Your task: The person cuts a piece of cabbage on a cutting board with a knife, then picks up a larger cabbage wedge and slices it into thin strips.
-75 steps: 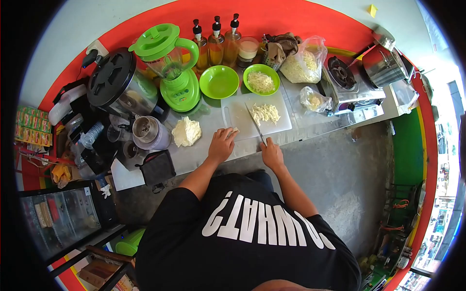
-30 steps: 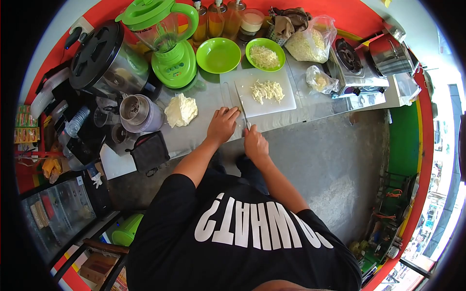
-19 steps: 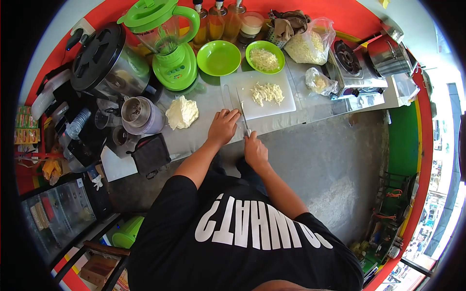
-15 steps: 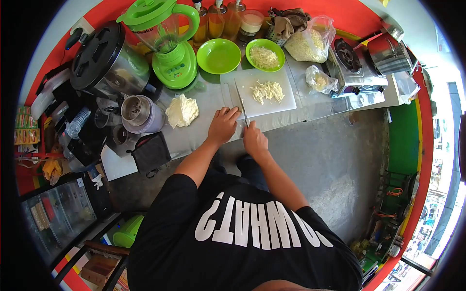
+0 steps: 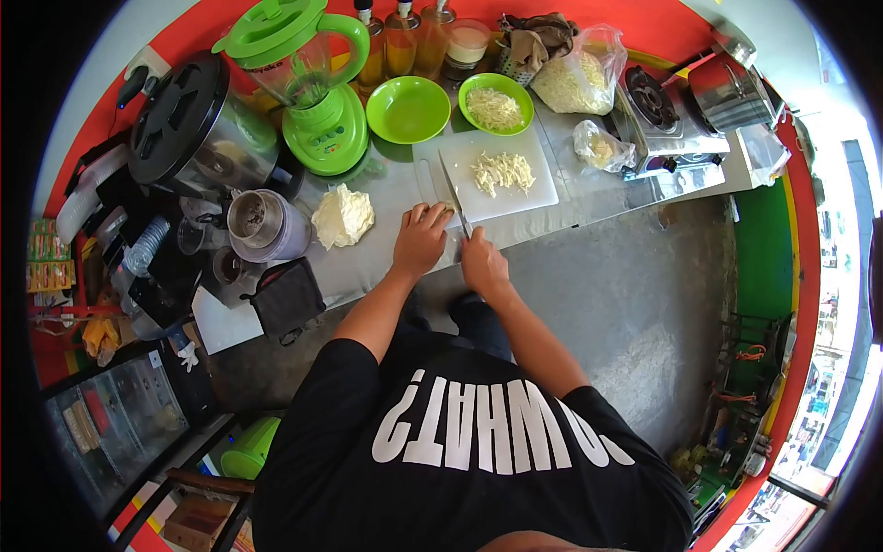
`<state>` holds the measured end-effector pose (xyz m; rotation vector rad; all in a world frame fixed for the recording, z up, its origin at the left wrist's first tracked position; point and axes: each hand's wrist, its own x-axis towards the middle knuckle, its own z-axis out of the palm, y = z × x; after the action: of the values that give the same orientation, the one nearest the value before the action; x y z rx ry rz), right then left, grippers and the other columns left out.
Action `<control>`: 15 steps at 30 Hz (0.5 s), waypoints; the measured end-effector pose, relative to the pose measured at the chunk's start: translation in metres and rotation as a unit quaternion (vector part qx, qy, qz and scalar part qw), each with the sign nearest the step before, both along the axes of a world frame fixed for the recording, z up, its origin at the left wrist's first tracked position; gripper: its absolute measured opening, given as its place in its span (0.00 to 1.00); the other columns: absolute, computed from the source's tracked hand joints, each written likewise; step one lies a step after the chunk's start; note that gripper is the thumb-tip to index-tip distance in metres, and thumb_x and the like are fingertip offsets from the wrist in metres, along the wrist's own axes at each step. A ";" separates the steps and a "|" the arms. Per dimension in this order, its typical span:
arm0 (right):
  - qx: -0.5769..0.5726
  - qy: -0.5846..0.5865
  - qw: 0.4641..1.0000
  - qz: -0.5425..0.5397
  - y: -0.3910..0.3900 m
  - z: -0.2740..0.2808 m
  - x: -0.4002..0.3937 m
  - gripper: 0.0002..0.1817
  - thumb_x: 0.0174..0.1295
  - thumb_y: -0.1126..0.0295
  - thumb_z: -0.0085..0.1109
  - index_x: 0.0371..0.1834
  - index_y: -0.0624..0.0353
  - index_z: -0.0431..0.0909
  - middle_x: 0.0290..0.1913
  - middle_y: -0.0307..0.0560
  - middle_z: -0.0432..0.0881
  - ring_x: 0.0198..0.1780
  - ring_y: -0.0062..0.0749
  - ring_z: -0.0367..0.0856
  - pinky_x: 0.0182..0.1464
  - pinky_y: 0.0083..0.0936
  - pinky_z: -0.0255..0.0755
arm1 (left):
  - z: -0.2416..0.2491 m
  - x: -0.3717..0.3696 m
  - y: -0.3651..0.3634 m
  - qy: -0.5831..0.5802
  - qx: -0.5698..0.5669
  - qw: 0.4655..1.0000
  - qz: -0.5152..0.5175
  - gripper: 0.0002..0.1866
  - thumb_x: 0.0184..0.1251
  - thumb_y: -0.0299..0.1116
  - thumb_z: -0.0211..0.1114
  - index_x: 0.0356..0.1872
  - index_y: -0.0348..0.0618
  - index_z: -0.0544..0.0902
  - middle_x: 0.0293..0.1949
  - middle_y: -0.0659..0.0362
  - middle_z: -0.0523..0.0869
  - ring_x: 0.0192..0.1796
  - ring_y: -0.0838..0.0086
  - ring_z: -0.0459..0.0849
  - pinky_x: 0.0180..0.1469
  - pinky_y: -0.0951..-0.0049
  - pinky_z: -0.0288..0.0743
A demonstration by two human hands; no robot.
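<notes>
My right hand (image 5: 485, 261) is wrapped round the handle of a knife (image 5: 455, 192), whose blade points away from me over the left part of a white cutting board (image 5: 543, 185). A small heap of pale shredded vegetable, perhaps cabbage (image 5: 503, 174), lies on the board to the right of the blade. Beside the knife, my left hand (image 5: 421, 239) rests at the board's near left corner. Its fingers are bent and slightly apart, with nothing visible in them. Behind the board stand a green bowl of pale shreds (image 5: 495, 109) and an empty green bowl (image 5: 408, 110).
A pale cabbage-like chunk (image 5: 343, 217) sits on the metal counter (image 5: 368, 267) to the left. A green blender (image 5: 326, 129), a lidded container (image 5: 202, 124) and bottles (image 5: 401, 41) line the back. To the right are bagged shreds (image 5: 579, 81), a small bag (image 5: 602, 147) and a gas stove (image 5: 676, 138).
The view has shifted slightly. Both hands, the knife and the shreds keep nearly the same places.
</notes>
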<state>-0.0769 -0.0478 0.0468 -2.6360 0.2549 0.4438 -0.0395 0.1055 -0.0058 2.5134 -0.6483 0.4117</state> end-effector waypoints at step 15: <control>0.001 0.006 1.000 0.002 -0.003 0.000 0.001 0.17 0.78 0.57 0.51 0.49 0.62 0.66 0.41 0.72 0.87 0.46 0.70 0.86 0.50 0.60 0.78 | -0.001 -0.001 -0.002 0.014 -0.018 1.000 0.011 0.21 0.62 0.28 0.64 0.58 0.44 0.84 0.61 0.62 0.82 0.62 0.59 0.75 0.64 0.56 0.68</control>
<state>-0.0759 -0.0510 0.0472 -2.6324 0.2529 0.4612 -0.0402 0.1035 -0.0073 2.4893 -0.5979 0.3912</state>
